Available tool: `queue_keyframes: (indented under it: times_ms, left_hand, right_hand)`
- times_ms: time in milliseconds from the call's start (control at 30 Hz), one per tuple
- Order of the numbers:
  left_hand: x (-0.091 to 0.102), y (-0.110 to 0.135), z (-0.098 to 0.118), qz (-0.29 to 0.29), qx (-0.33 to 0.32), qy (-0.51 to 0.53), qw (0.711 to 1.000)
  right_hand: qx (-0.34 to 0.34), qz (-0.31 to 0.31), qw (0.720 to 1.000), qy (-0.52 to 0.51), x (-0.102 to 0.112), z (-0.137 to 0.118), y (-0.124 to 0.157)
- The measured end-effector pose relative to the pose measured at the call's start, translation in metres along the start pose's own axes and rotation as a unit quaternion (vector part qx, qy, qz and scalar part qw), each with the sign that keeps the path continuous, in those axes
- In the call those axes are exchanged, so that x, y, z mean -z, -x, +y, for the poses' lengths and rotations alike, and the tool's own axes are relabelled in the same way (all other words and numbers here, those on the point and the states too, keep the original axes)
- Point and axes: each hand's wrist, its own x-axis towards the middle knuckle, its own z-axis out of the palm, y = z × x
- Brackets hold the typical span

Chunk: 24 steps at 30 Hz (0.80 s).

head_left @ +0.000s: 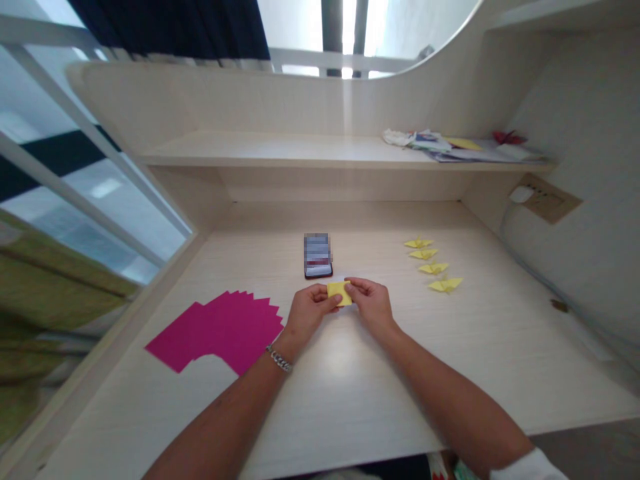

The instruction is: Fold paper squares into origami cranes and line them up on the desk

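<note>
A small yellow folded paper, roughly square, is held just above the desk between my two hands. My left hand pinches its left side, thumb on top. On the right edge, my right hand closes its thumb and fingers over the upper corner. Just beyond the hands lies a phone with its screen lit and blurred. Several yellow paper cranes stand in a row to the right. Left of my hands, magenta paper sheets are fanned out flat.
The pale wooden desk runs back to a shelf, where papers and a red folded paper piece lie. A charger with a grey cable sits in the right wall socket. Metal bars stand at left.
</note>
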Motion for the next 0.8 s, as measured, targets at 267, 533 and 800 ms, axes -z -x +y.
queue_keyframes:
  times_ms: [267,533,800]
  left_hand:
    - [-0.001,0.001,-0.001,-0.014,0.014,0.007,1.0]
    - [0.0,0.003,0.001,-0.021,0.035,0.087,0.995]
    - [-0.002,0.004,0.004,-0.014,-0.002,0.07,0.997]
  right_hand:
    - [0.012,0.025,1.0,0.015,-0.002,-0.008,0.004]
    - [0.036,0.039,0.998,0.026,-0.005,-0.012,0.008]
    - [0.053,0.035,0.997,0.043,-0.003,-0.01,0.006]
